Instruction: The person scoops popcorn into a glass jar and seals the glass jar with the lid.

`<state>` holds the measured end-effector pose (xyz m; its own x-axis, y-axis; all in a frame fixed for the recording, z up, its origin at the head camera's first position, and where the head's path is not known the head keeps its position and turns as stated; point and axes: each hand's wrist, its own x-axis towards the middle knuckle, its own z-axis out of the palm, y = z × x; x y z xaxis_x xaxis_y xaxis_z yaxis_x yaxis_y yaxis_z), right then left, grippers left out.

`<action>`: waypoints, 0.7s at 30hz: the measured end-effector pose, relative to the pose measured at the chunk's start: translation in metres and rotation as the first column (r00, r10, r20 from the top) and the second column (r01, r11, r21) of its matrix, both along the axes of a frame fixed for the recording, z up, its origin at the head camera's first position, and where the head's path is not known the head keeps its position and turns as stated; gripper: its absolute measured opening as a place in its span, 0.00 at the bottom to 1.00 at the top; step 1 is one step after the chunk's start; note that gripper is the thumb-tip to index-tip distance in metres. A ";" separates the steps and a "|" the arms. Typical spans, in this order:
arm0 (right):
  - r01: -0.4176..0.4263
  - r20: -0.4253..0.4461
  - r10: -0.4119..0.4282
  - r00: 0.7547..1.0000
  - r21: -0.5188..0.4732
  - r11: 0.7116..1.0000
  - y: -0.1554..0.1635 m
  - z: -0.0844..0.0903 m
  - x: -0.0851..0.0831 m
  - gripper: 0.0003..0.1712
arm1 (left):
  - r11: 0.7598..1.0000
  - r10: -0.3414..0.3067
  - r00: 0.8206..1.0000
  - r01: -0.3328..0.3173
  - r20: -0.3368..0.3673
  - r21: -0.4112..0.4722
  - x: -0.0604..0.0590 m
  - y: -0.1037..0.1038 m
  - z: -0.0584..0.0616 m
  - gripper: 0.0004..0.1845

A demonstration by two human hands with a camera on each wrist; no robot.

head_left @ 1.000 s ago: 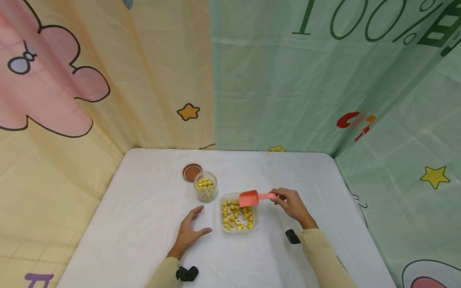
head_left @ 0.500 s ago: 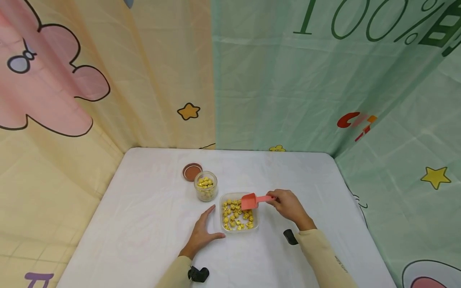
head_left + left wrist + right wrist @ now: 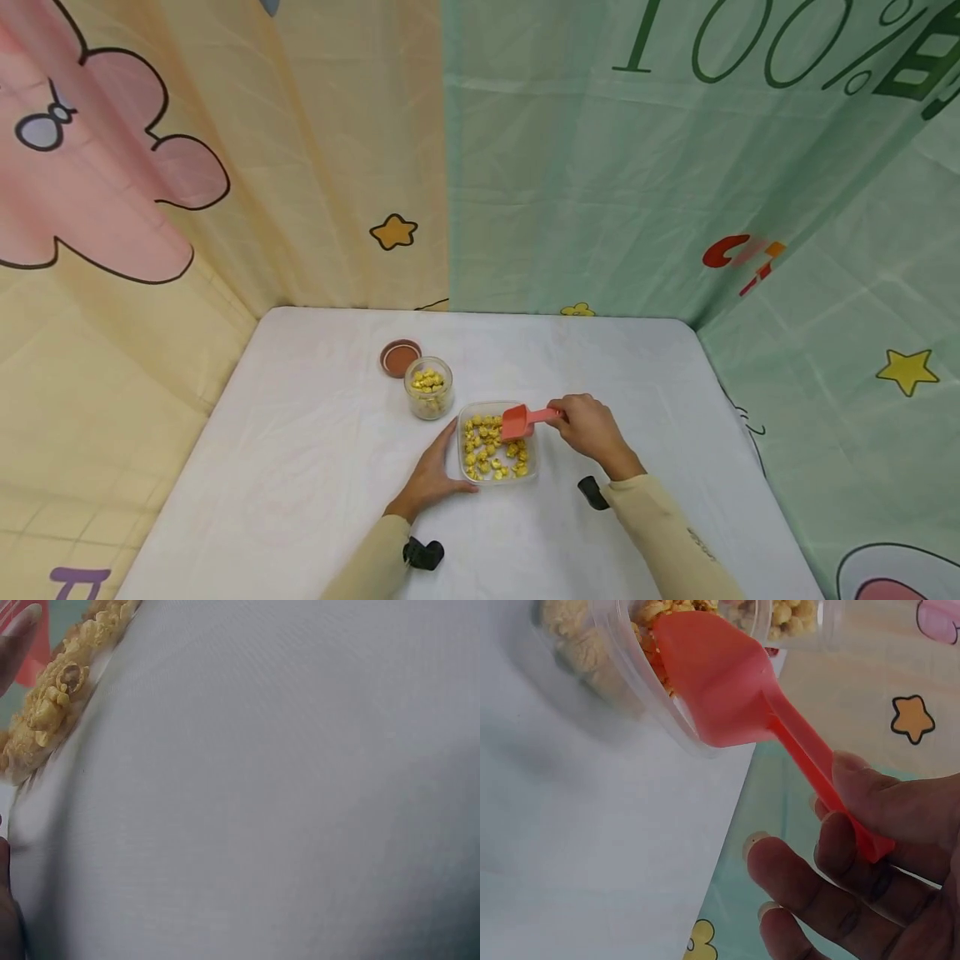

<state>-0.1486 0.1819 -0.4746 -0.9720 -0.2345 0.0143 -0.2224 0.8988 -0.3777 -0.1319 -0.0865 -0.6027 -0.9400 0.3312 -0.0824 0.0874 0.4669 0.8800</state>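
A clear square plastic container [image 3: 498, 482] with yellow popcorn [image 3: 483, 454] spread over its bottom stands near the table's middle. My left hand [image 3: 431, 479] is at its left side, thumb by the near corner and fingers along the left wall; whether they touch it is hard to tell. In my right hand [image 3: 595, 433] a coral-pink scoop [image 3: 720, 682] is pinched by its handle, between thumb and fingers. Its bowl is tilted down into the container's far right part, against the popcorn. Part of the popcorn is hidden beneath the scoop.
Behind the container, to the left, stands a glass jar [image 3: 429, 408] partly filled with popcorn. A brown round lid [image 3: 401, 358] lies just beyond the jar. The white-covered table [image 3: 315, 417] is bordered by printed curtains at the back and sides.
My left hand has moved right, up to the container's left side. The right hand has lowered the scoop and shifted slightly left, bringing its bowl down into the popcorn.
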 end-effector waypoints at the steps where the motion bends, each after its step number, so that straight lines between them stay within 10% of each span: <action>1: 0.003 0.003 -0.003 1.000 0.001 1.000 -0.001 0.000 0.000 0.03 | 1.000 -0.004 1.000 0.004 0.005 -0.007 -0.001 0.001 0.000 0.65; 21: -0.001 0.056 0.009 0.998 -0.147 0.989 0.013 -0.037 -0.011 0.03 | 0.999 -0.041 0.999 0.041 0.021 0.004 -0.007 0.003 -0.003 0.63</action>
<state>-0.1592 0.1950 -0.5115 -0.9711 -0.2388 -0.0064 -0.2011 0.8318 -0.5174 -0.1393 -0.0835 -0.6054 -0.9237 0.3698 -0.1005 0.0883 0.4605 0.8833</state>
